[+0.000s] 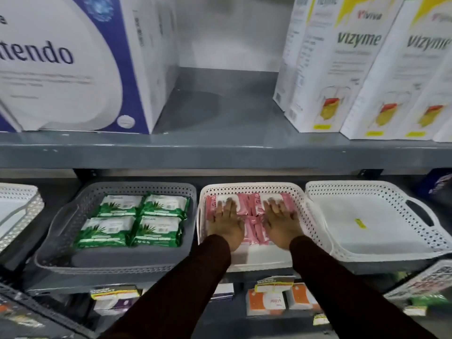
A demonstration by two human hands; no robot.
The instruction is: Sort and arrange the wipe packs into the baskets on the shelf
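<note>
Several pink wipe packs (253, 217) lie flat in the middle white basket (249, 188). My left hand (226, 222) rests palm down on the packs at the left, fingers spread. On the right-hand packs my right hand (281, 222) lies flat the same way. Neither hand grips anything. A grey basket (56, 241) to the left holds several green aloe wipe packs (133, 221) in two rows. The white basket (367, 216) to the right has only a small yellow sticker (359, 223) inside.
A grey shelf board (220, 152) runs just above the baskets and carries a big blue-and-white box (73, 62) and tall white-and-yellow cartons (354, 69). Another white basket (17, 211) stands at far left. Small boxes (266, 302) sit on the shelf below.
</note>
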